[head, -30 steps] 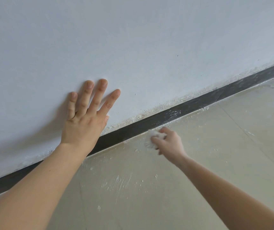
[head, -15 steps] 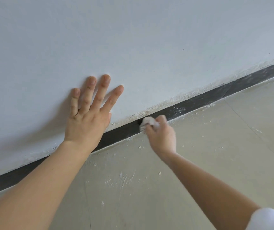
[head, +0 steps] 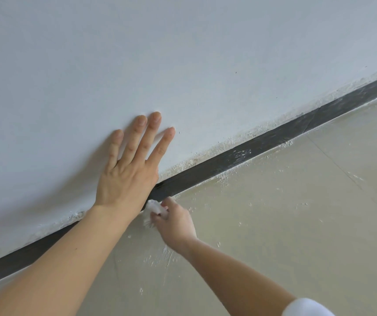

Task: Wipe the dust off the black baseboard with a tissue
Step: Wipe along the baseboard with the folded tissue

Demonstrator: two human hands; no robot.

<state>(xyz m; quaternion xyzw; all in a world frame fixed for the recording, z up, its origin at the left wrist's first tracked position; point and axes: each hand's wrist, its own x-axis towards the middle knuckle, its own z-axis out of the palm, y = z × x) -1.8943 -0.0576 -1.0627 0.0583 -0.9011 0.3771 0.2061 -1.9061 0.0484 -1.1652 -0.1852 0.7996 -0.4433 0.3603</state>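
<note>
A black baseboard (head: 240, 156) runs diagonally from lower left to upper right between the white wall and the beige floor, with white smears on its right part. My left hand (head: 129, 169) lies flat on the wall just above the baseboard, fingers straight and spread. My right hand (head: 175, 221) grips a crumpled white tissue (head: 153, 207) at the baseboard's lower edge, right under my left hand. My left hand and forearm hide part of the baseboard and tissue.
The white wall (head: 183, 65) fills the upper half, with crumbly plaster along its bottom edge. White dust and scuff marks (head: 160, 258) lie scattered on the beige tiled floor (head: 297, 213). A white sleeve (head: 308, 307) shows at the bottom right.
My right hand has slid the tissue leftward along the baseboard, from clear of my left hand to just beneath it. My left hand has stayed flat on the wall.
</note>
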